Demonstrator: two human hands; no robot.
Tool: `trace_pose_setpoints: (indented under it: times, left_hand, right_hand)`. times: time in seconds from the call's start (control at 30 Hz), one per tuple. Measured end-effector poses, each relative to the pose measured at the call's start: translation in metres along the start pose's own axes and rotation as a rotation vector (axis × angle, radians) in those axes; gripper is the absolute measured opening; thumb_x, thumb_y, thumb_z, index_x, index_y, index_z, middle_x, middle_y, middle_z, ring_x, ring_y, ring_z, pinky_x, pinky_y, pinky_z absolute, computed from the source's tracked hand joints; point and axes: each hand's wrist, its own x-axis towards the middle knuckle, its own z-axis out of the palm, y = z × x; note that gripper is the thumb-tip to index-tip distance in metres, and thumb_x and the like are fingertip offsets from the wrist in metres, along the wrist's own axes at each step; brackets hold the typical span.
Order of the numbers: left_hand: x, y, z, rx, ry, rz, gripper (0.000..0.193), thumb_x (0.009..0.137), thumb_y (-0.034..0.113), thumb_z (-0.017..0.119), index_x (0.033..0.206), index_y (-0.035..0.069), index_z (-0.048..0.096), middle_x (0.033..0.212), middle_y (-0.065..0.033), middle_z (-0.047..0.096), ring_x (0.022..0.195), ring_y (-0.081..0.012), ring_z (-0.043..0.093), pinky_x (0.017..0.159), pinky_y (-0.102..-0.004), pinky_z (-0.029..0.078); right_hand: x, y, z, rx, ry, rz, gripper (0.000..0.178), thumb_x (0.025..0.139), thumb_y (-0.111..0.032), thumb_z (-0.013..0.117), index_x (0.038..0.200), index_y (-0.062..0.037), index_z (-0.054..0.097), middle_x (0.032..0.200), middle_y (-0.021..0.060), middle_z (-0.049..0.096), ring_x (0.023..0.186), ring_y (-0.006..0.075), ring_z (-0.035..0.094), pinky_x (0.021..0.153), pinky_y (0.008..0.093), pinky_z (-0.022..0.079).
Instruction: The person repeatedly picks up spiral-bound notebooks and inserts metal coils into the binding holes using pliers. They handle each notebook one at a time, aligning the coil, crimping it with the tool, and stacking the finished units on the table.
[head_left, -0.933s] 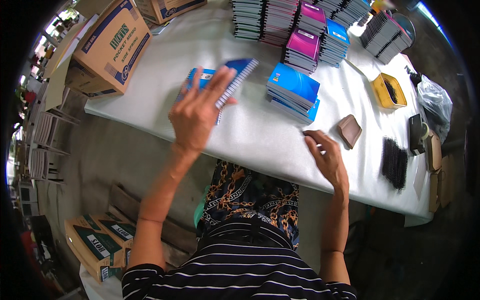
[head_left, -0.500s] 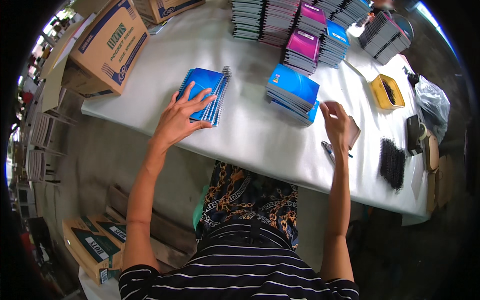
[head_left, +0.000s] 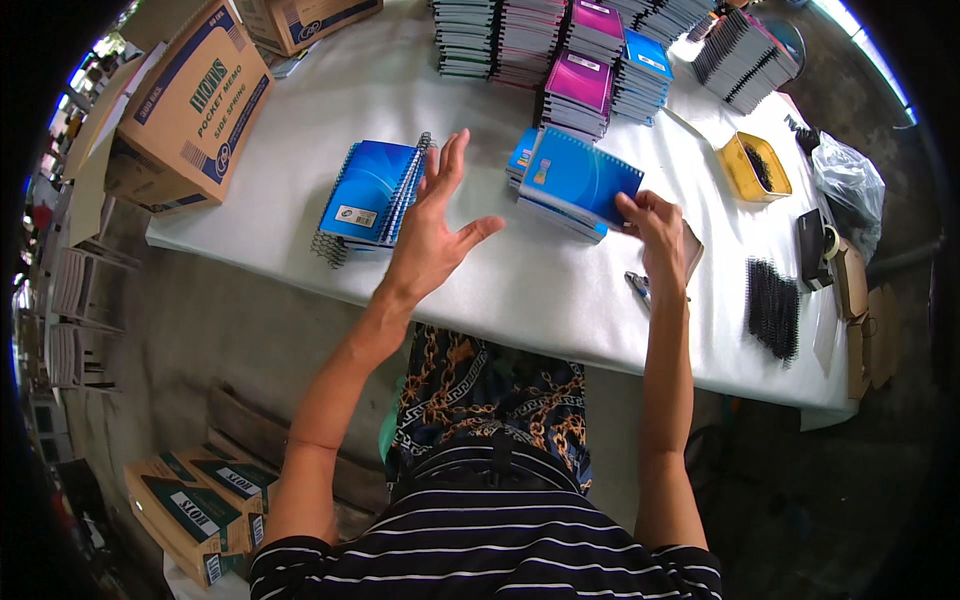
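Note:
My right hand (head_left: 655, 232) grips the near corner of a blue spiral notebook (head_left: 580, 177), lifting it off a small pile of blue notebooks (head_left: 522, 160) near the table's middle. My left hand (head_left: 435, 232) hovers open above the white table (head_left: 520, 280), fingers spread, just right of a second pile of blue spiral notebooks (head_left: 370, 195) lying at the front left. A pair of pliers (head_left: 637, 287) lies on the table under my right wrist.
Tall stacks of blue and magenta notebooks (head_left: 580, 60) line the far side. A cardboard box (head_left: 190, 110) stands at the left end. To the right lie a yellow tray (head_left: 752, 168), black spiral bindings (head_left: 772, 308), a plastic bag (head_left: 845, 185). More boxes (head_left: 195, 500) sit on the floor.
My left hand has left the front-left pile and lifted toward the middle. My right hand moved from the table up to the middle pile and took hold of its top notebook.

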Motion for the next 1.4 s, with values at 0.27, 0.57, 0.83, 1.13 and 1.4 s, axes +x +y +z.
trace_pose_setpoints:
  times: [0.27,0.57,0.83,1.13,1.4]
  left_hand:
    - [0.015,-0.02,0.038,-0.348,-0.035,-0.201,0.096,0.084,0.025,0.075,0.155,0.008,0.013,0.155,-0.0261,0.022,0.146,-0.0386,0.016,0.117,-0.0432,0.022]
    - [0.064,-0.05,0.073,0.312,-0.119,-0.069,0.054,0.102,0.025,0.044,0.149,0.005,0.029,0.134,-0.015,0.058,0.137,-0.0398,0.037,0.112,-0.0575,0.022]
    - [0.064,-0.045,0.078,0.589,-0.15,0.026,0.046,0.104,0.027,0.038,0.148,0.014,0.035,0.137,-0.0088,0.056,0.137,-0.039,0.038,0.112,-0.0561,0.026]
    - [0.07,-0.05,0.072,0.495,-0.231,-0.114,0.047,0.104,0.023,0.04,0.149,0.012,0.033,0.14,-0.0043,0.054,0.138,-0.0383,0.037,0.112,-0.0567,0.026]
    - [0.073,-0.052,0.072,0.461,-0.209,-0.062,0.055,0.099,0.019,0.05,0.15,0.012,0.031,0.138,-0.0055,0.056,0.14,-0.0386,0.034,0.11,-0.0568,0.027]
  right_hand:
    - [-0.009,-0.005,-0.007,0.1,0.088,0.024,0.024,0.09,-0.012,0.066,0.081,0.0102,0.065,0.072,0.0163,0.064,0.063,0.019,0.062,0.061,0.0314,0.055]
    - [0.045,-0.003,0.0,-0.48,-0.054,0.074,0.04,0.09,-0.028,0.069,0.087,0.0113,0.067,0.074,0.0178,0.066,0.062,0.0217,0.067,0.059,0.0313,0.058]
    - [0.042,-0.001,-0.003,-0.092,-0.04,0.093,0.041,0.083,-0.025,0.077,0.087,0.0143,0.066,0.074,0.0207,0.066,0.062,0.0245,0.068,0.061,0.0334,0.059]
    - [0.037,-0.003,-0.008,-0.268,0.122,0.002,0.041,0.08,-0.02,0.078,0.093,0.0162,0.064,0.077,0.0235,0.066,0.062,0.0259,0.067,0.058,0.0315,0.056]
    - [0.039,0.004,-0.003,-0.067,0.068,0.01,0.043,0.08,-0.022,0.078,0.097,0.0157,0.064,0.081,0.0249,0.067,0.066,0.0276,0.068,0.064,0.0319,0.058]
